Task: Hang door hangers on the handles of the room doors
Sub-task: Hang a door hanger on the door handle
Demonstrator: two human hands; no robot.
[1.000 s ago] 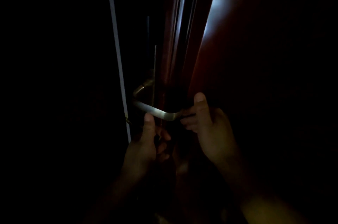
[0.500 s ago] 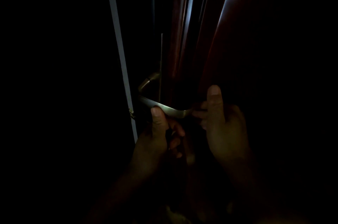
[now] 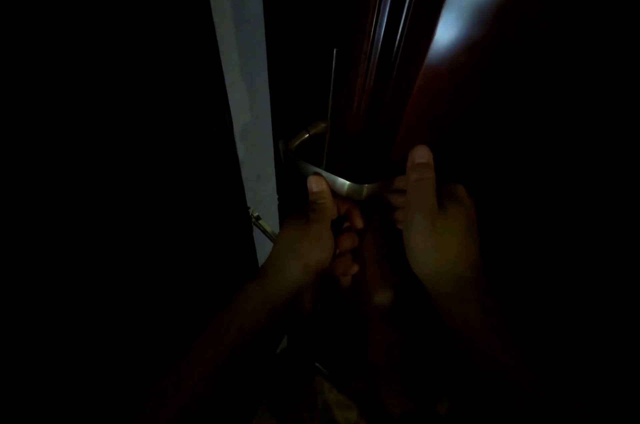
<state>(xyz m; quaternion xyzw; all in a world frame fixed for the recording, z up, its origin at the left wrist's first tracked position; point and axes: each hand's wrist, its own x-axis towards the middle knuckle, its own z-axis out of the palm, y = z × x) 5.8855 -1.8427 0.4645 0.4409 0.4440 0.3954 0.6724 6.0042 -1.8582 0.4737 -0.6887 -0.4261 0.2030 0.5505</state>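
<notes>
The left hand (image 3: 311, 236) and right hand (image 3: 438, 215) are curling just under the handle (image 3: 346, 186), gripping what I cannot tell, perhaps the unseen door hanger, which is needing a level slide over that handle's end.

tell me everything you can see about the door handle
The door handle is a lever of brushed, silvery metal, dimly lit. A short brassy neck emerges from the dark beside the reddish-brown door, rounds a corner, then a flat bar runs down to the right and bends at its free end. The left hand lays its thumb tip against the bar; the right hand curls its fingers at the free end. It is too dark to tell whether a hanger is on it.
</notes>
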